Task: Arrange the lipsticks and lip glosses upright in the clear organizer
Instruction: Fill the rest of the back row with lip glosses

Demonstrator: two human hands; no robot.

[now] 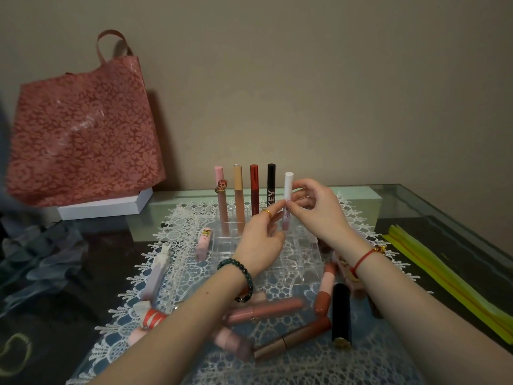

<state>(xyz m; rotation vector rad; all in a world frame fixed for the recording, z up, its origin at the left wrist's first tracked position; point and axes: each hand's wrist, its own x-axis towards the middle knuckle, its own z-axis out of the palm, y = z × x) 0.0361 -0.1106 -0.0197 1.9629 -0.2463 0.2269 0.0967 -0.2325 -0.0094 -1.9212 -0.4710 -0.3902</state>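
Note:
A clear organizer (299, 263) with a grid of cells sits on a white lace mat. Upright in its back row stand a pink gloss (221, 201), a beige gloss (238, 195), a dark red gloss (254, 190) and a black tube (271, 187). My right hand (316, 209) and my left hand (261, 240) both pinch a white-capped pale pink gloss (288, 190), upright over the back row just right of the black tube. Several lipsticks and glosses lie flat around the organizer, among them a black lipstick (342, 312) and a mauve gloss (266, 309).
A red floral tote bag (83, 129) leans on the wall at back left, resting on a white box (105, 207). Yellow folded sheets (449, 282) lie along the right of the glass table. Crumpled blue-grey plastic (41, 259) is at the left edge.

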